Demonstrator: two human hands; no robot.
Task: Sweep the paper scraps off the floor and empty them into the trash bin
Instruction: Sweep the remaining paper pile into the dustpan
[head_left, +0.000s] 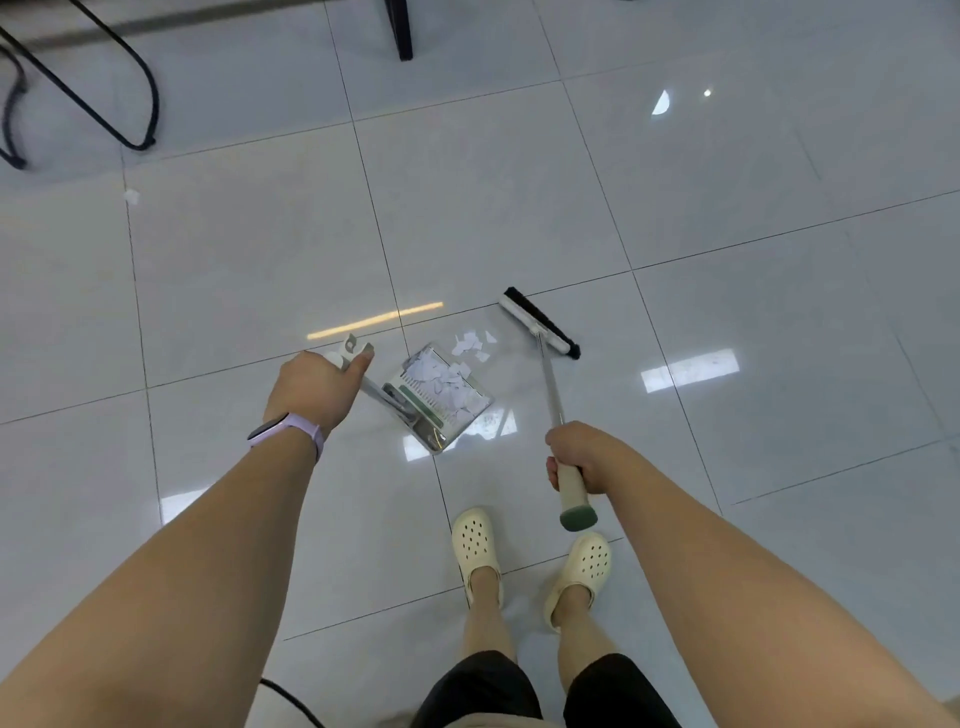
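Midway through the sweep, the left hand (317, 387) grips the dustpan (441, 397) handle while the right hand (576, 460) grips the broom (540, 325). Most paper scraps (441, 382) already lie in the pan; a few (472, 345) remain at its lip, one stray scrap (130, 195) far left. No trash bin is visible.

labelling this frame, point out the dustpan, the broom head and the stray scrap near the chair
dustpan (441, 400), head view, on its scrap-filled tray
broom head (540, 323), head view, on the white bar
stray scrap (130, 195), head view, on its middle
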